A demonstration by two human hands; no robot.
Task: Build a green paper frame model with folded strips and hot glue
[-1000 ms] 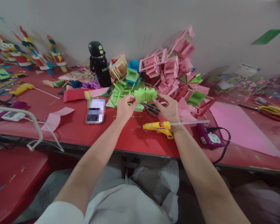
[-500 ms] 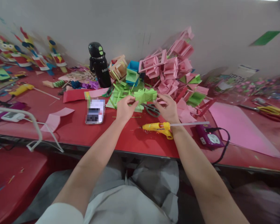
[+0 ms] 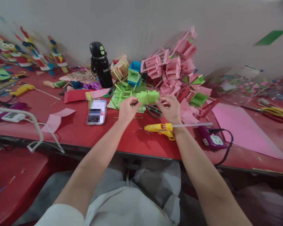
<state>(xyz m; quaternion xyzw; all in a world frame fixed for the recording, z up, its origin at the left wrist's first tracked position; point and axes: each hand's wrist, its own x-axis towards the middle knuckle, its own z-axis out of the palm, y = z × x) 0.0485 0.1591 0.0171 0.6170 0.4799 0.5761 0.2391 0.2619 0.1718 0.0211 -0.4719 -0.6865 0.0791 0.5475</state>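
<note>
Between my two hands is a green folded paper piece (image 3: 148,97), its pleats showing on top. My left hand (image 3: 129,108) pinches its left end, and my right hand (image 3: 169,108) pinches the right end. Below it lie grey-handled scissors (image 3: 154,111), partly covered. A yellow glue gun (image 3: 159,128) rests on the red table beneath my hands, with a pale glue stick (image 3: 192,125) sticking out of its back over my right wrist. Green paper strips and folded pieces (image 3: 122,95) lie just behind my left hand.
Pink folded paper pieces (image 3: 172,69) are heaped against the wall. A black bottle (image 3: 103,70) stands at back left, with a phone (image 3: 96,112) in front. To the right are a purple power socket (image 3: 211,138) with a cable and a pink sheet (image 3: 245,131).
The green paper piece has tilted slightly between my fingers, and its top fold looks flatter. Both hands keep their pinch in nearly the same place.
</note>
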